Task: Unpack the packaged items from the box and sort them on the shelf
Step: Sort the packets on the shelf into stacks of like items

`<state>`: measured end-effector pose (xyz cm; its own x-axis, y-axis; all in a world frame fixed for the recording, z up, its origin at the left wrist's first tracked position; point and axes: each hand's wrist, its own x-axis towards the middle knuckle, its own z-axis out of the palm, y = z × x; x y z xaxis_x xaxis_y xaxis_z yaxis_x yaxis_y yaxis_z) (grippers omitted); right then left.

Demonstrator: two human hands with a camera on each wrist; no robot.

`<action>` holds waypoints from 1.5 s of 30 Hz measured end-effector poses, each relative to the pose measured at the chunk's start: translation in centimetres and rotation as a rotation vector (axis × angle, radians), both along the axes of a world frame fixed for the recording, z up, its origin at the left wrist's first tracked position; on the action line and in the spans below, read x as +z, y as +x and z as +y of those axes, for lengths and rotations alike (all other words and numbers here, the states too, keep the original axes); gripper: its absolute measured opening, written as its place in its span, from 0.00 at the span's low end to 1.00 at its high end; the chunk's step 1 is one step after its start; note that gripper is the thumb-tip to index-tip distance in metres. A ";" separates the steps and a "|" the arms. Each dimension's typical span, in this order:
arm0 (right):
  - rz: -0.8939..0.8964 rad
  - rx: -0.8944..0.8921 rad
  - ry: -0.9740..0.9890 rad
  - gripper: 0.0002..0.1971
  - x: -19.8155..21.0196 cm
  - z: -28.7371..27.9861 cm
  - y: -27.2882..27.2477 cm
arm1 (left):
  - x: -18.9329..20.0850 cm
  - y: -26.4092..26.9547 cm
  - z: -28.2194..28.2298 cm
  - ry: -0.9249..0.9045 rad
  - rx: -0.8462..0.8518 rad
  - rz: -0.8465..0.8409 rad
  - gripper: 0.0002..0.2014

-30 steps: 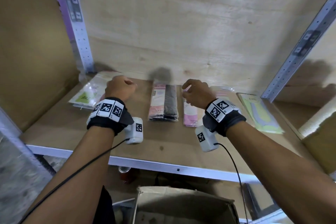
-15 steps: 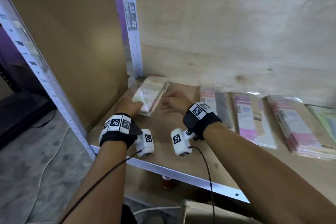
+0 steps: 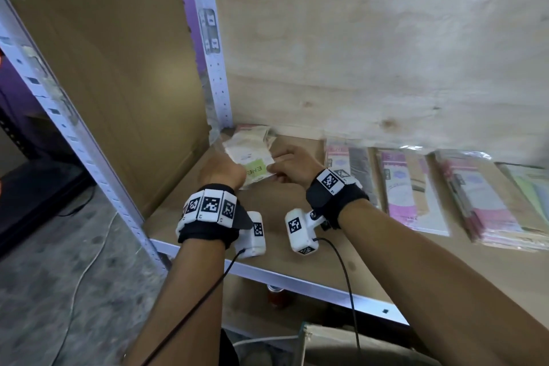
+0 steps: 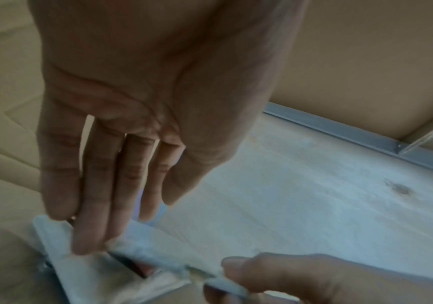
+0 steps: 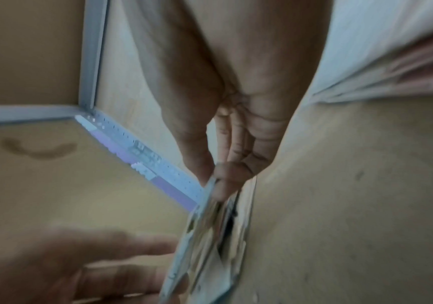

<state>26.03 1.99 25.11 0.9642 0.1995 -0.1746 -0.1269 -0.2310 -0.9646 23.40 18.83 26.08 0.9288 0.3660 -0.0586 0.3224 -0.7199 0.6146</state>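
Note:
A stack of clear-wrapped pale packets with a green label (image 3: 252,157) lies in the shelf's back left corner. My right hand (image 3: 289,168) pinches the stack's right edge between thumb and fingers (image 5: 226,174), and the packets (image 5: 210,246) fan out below the pinch. My left hand (image 3: 222,171) is at the stack's left side. Its straight fingers (image 4: 93,236) touch the top edge of the packets (image 4: 93,273) without curling round them. The right hand (image 4: 288,275) shows at the lower right of the left wrist view.
Along the shelf board (image 3: 297,246) to the right lie more stacks: pink and black (image 3: 350,166), pink and tan (image 3: 407,187), a thick pink one (image 3: 481,205) and green packets (image 3: 531,187). A metal upright (image 3: 212,53) stands behind the corner. The cardboard box (image 3: 341,345) sits below.
Both hands moved left from the middle stacks to the corner stack. The right hand has taken hold of its edge; the left hand's fingers now touch it.

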 end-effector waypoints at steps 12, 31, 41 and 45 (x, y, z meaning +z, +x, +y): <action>-0.069 -0.080 0.511 0.09 8.8 -12.3 -7.2 | 3.0 -3.2 -7.5 0.186 -0.363 -0.714 0.13; -0.234 -0.112 0.069 0.15 1.7 -27.5 -16.5 | 1.9 -5.5 -23.8 -1.072 -0.521 -0.304 0.13; -0.176 0.014 -0.048 0.15 -0.2 -31.0 -17.1 | 0.8 -2.4 -24.0 -0.827 -0.430 -0.254 0.13; -0.173 0.006 -0.051 0.15 -0.8 -31.8 -17.6 | -0.4 -2.3 -24.5 -0.968 -0.414 -0.083 0.20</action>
